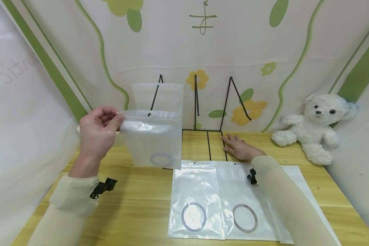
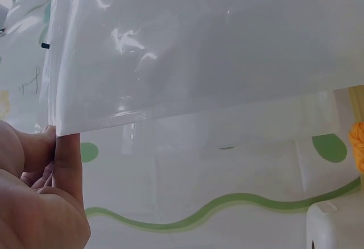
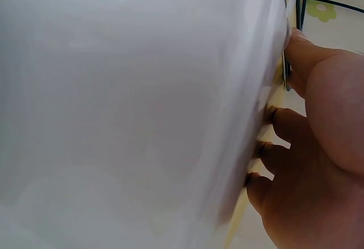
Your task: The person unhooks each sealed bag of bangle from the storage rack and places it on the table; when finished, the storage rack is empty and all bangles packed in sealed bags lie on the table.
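In the head view, my left hand (image 1: 96,131) pinches the upper left corner of a translucent zip bag (image 1: 147,140) between thumb and fingers. The bag hangs by its top hole at the tip of the left hook (image 1: 155,97) of a black wire rack. A pale ring (image 1: 162,159) shows low in it. Another clear bag (image 1: 172,95) hangs behind on the same hook. My right hand (image 1: 241,148), fingers spread, touches the right base wire (image 1: 224,150) of the rack. In the right wrist view, a blurred bag (image 3: 142,112) hides part of the scene beside that hand.
Flat zip bags, one with a lilac ring (image 1: 194,216) and one with a pinkish ring (image 1: 245,218), lie in front of the rack. The middle hook (image 1: 196,99) and right hook (image 1: 230,89) carry nothing. A white teddy bear (image 1: 318,119) sits at right.
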{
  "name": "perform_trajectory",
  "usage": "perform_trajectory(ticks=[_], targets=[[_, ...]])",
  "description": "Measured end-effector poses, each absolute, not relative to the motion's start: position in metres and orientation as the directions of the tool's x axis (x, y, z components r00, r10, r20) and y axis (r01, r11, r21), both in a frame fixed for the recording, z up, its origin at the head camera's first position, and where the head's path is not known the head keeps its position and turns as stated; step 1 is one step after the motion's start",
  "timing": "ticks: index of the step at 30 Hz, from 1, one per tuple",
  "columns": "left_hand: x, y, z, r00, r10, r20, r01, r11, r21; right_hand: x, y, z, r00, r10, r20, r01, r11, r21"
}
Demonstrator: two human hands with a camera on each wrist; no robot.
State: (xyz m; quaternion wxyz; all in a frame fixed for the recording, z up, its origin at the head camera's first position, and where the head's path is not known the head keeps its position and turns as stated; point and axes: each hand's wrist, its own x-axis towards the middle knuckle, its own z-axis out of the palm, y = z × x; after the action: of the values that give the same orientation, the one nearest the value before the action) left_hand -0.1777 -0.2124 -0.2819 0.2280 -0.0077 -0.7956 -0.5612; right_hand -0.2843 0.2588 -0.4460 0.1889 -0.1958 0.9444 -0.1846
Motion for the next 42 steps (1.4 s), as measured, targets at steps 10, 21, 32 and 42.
perform_trajectory(ticks=[10,21,32,42], targets=[[-0.166,-0.214,-0.28,-0.886,-0.238,0.397,0.291,0.38,0.878,-0.284,0.259,-0.446,-0.853,-0.44,-0.282,-0.299,0.853,-0.428],[-0.152,-0.226,-0.286,-0.892,-0.242,0.382,0.27,0.392,0.88,-0.285,0.259,-0.448,-0.848,-0.433,-0.306,-0.286,0.86,-0.423],[-0.151,-0.247,-0.306,-0.963,-0.178,0.2,0.097,0.467,0.879,-0.285,0.259,-0.446,-0.848,-0.432,-0.307,-0.282,0.858,-0.43],[-0.18,-0.251,-0.325,-0.973,-0.203,0.112,-0.002,0.494,0.869,-0.286,0.259,-0.446,-0.846,-0.436,-0.306,-0.285,0.856,-0.432]])
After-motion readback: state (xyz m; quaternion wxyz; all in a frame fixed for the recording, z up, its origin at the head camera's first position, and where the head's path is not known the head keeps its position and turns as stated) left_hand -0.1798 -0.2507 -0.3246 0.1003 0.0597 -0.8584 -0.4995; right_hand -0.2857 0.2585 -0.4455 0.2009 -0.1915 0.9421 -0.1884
